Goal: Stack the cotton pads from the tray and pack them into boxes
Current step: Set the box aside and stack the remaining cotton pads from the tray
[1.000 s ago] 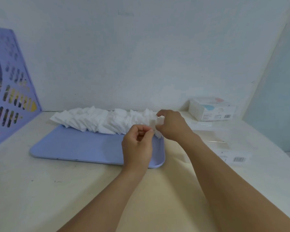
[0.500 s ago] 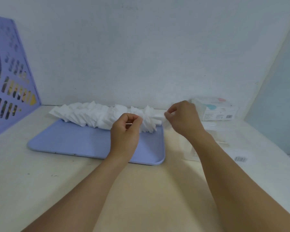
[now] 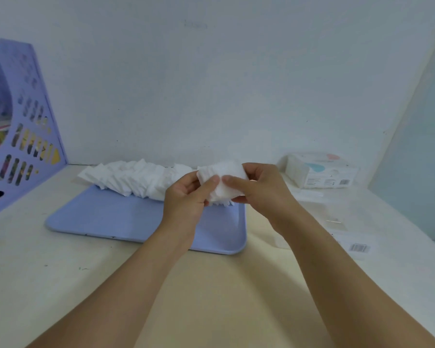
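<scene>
white cotton pads [image 3: 136, 177], pale blue tray [image 3: 116, 219], lilac perforated file rack [image 3: 23, 136]

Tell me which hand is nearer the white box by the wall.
Right. The right hand is just left of the white box, gripping the pad stack; the left hand grips the stack's far side.

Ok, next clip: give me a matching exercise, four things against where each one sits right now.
Things:
1. small bundle of white cotton pads
2. long row of white cotton pads
3. white cardboard box
4. purple plastic file rack

Places:
A. far left
B. on the blue tray
C. right, by the wall
D. between both hands

Pairs: 1-D, 2-B, 3-C, 4-A
</scene>
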A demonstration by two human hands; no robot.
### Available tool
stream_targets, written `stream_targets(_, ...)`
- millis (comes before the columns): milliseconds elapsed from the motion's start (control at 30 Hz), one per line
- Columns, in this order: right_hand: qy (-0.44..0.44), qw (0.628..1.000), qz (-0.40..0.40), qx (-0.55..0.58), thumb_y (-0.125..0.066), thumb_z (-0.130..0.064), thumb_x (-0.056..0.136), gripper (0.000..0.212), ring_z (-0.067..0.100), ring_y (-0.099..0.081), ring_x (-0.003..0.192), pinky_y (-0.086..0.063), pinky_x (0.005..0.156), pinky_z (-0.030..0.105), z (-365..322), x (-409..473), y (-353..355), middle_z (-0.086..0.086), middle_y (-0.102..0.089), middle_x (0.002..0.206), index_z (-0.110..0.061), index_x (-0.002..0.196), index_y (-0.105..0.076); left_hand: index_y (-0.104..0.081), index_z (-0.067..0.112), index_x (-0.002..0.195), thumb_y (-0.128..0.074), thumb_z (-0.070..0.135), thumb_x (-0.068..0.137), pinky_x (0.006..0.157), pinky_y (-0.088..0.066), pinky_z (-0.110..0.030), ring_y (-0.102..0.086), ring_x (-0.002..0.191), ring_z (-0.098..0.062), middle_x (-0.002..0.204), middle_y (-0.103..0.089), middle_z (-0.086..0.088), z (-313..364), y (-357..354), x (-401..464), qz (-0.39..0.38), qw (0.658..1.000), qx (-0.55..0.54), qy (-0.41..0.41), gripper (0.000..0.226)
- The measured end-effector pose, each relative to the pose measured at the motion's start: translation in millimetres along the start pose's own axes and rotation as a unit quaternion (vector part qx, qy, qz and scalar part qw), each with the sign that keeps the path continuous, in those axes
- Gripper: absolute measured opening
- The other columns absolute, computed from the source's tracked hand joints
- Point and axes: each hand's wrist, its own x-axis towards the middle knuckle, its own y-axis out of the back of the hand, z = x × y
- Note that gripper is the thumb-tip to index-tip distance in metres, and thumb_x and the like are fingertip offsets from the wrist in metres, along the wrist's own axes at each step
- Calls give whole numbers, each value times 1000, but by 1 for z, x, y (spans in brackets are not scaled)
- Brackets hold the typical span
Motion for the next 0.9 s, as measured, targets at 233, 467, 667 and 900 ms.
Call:
stream_targets(233, -11, 997, 8, 77, -74, -6, 89, 21, 24, -76, 90, -63, 80, 36, 4, 0, -2, 13, -78, 97, -1, 109, -73, -68, 8, 116, -60, 25, 99, 86, -60, -36, -72, 105, -24, 113, -75, -12, 4, -10, -5, -25, 980, -157, 123, 25)
stream_targets(467, -50, 995, -7, 83, -72, -13, 92, 17, 15, -73, 87, -60, 79, 28, 8, 7, 11, 9, -78, 100, -5, 106, -75, -61, 6, 128, -49, 26, 106, 89, -60, -40, -72, 108, -29, 119, -73, -15, 0, -13, -4, -18, 975, -169, 139, 32)
stream_targets(667, -63, 995, -8, 75, -73, -14, 91, 9, 14, -72, 83, -60, 76, 27, 8, 8, 12, 6, -77, 91, -7, 96, -74, -66, 7, 118, -51, 15, 104, 92, -59, -35, -73, 104, -24, 115, -75, -12, -1, -14, -5, -17, 984, -134, 112, 21)
stream_targets(900, -74, 993, 17, 88, -74, -13, 90, 6, 10, -71, 76, -59, 69, 22, 5, 8, 13, 1, -76, 84, -7, 93, -74, -62, 9, 124, -45, 16, 108, 92, -59, -31, -73, 104, -19, 121, -72, -9, -3, -16, -6, -7, 987, -128, 92, 25)
